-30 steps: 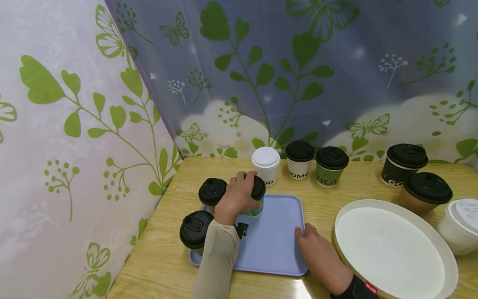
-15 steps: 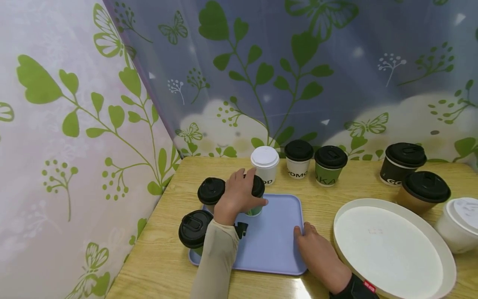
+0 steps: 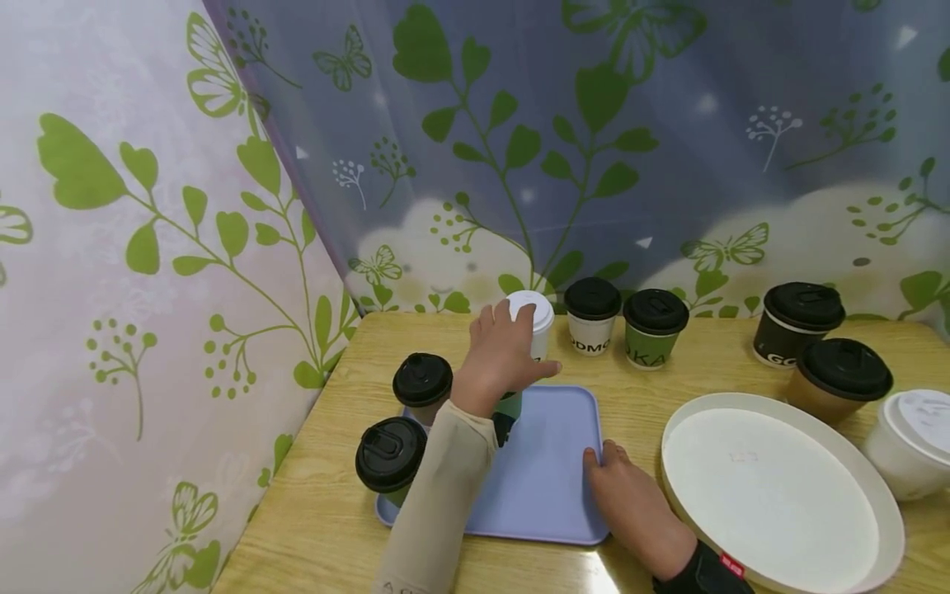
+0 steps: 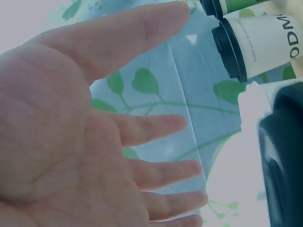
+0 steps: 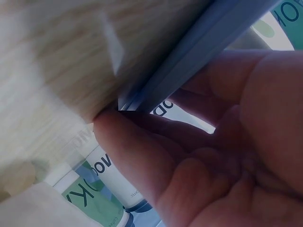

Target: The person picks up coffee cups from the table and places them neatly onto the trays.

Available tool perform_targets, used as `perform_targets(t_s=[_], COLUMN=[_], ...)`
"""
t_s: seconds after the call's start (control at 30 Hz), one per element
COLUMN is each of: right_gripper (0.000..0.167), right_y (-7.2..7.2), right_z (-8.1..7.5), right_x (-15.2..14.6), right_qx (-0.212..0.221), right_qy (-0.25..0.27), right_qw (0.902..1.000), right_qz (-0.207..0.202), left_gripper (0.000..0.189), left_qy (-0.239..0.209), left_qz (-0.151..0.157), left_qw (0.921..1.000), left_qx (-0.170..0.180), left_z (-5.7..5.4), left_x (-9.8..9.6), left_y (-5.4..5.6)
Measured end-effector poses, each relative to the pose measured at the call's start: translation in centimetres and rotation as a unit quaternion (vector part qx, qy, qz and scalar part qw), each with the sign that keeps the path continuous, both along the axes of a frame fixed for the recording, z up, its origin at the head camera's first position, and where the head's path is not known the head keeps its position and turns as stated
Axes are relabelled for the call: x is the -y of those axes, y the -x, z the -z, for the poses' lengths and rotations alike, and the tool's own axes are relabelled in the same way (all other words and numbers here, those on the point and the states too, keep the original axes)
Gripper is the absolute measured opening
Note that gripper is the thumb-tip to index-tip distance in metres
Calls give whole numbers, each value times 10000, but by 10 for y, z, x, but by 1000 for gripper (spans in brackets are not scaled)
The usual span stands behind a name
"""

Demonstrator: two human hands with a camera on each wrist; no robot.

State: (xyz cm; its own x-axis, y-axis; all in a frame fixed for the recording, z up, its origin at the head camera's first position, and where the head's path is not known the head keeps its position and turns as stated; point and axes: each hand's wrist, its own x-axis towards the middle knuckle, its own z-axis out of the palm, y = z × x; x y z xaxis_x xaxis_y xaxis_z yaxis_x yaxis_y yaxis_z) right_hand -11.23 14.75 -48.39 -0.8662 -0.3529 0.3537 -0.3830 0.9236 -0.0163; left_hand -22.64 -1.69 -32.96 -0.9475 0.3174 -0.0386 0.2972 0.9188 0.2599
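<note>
My left hand point(image 3: 499, 356) is spread with fingers apart, above a green paper cup point(image 3: 510, 403) on the blue tray point(image 3: 534, 478). In the left wrist view that cup's black lid point(image 4: 286, 156) stands beside the fingers, apart from the palm. Just beyond the hand is a white-lidded cup point(image 3: 544, 318), partly covered by the fingers. Two more black-lidded cups stand along the tray's left side, a brownish one point(image 3: 421, 381) and a green one point(image 3: 391, 454). At the tray's right edge, my right hand point(image 3: 634, 503) pinches the rim point(image 5: 189, 52) between thumb and fingers.
Behind the tray stand a white black-lidded cup point(image 3: 591, 318) and a green cup point(image 3: 653, 330). A round white tray point(image 3: 772, 487) lies at the right, with a black cup point(image 3: 794, 326), a brown cup point(image 3: 842, 379) and a white cup point(image 3: 913, 445) around its far side.
My left hand has let go of the green cup on the tray and moved up and forward, towards the white-lidded cup. The right hand stays at the tray's edge.
</note>
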Motion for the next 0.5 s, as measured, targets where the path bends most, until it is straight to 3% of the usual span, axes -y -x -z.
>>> perform_targets(t_s=[0.23, 0.5], right_gripper=[22, 22], right_y=[0, 1], right_z=[0, 0], right_x=[-1, -1], right_qx=[-18, 57], right_qy=[51, 29], right_qw=[10000, 10000], right_qz=[-25, -25], left_gripper=[87, 88], left_qy=[621, 742], left_qz=[-46, -172], left_qw=[9980, 9968], left_qx=[51, 237], left_z=[-12, -13], left_x=[-20, -25], left_y=[18, 41])
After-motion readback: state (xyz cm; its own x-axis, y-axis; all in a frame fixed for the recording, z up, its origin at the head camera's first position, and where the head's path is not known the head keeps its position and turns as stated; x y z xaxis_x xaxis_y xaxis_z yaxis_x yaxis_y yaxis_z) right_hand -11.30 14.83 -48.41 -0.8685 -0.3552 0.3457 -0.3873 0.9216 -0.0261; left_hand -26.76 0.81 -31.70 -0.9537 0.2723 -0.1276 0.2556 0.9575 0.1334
